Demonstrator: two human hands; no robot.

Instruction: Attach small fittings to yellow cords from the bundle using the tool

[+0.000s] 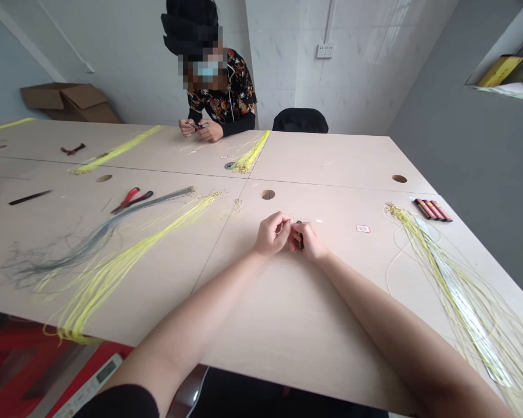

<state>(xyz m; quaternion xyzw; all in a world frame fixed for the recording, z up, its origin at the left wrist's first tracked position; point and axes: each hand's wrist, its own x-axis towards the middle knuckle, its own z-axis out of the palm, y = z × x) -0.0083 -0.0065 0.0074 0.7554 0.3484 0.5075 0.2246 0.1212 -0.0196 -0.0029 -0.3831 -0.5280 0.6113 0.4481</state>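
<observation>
Close together above the middle of the table are my two hands. My left hand (271, 234) is closed in a pinch, with the thin pale end of a cord (293, 217) showing at the fingertips; most of this strand is hidden. In my right hand (311, 242) is a small dark thing that looks like a black lighter (300, 237), upright, its top beside the left fingertips. I cannot see a flame. On the tabletop just beyond lie a small white scrap (318, 220) and a red-framed label (363, 229).
At right, yellow cords (436, 261) lie along a steel ruler (466, 313) near several red-and-black lighters (433, 210). To the left are yellow cords (135, 258), grey cords (100, 238) and red-handled pliers (132, 199). Across the table a person (226, 98) handles a small tool.
</observation>
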